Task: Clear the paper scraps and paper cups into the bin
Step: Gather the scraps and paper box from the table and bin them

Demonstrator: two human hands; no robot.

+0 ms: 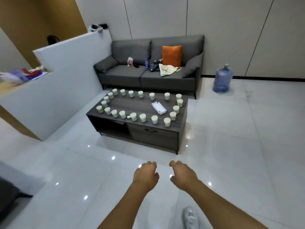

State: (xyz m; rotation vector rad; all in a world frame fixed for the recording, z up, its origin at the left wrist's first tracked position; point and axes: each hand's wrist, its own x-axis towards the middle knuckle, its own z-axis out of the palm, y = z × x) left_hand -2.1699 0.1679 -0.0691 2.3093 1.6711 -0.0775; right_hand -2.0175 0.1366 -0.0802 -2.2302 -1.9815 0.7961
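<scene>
Reaching forward over the tiled floor [231,154], both bare arms stretch out side by side toward the dark wooden surface [145,104], well short of it. The left hand [145,175] and right hand [182,175] hang palm-down, each grip loosely curled and holding nothing. Paper cups [142,117] ring the surface's edge, around a white paper scrap [159,108] lying near its middle.

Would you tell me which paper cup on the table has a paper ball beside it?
The front-row cup near the middle; a small white paper ball touches its left side.
</scene>
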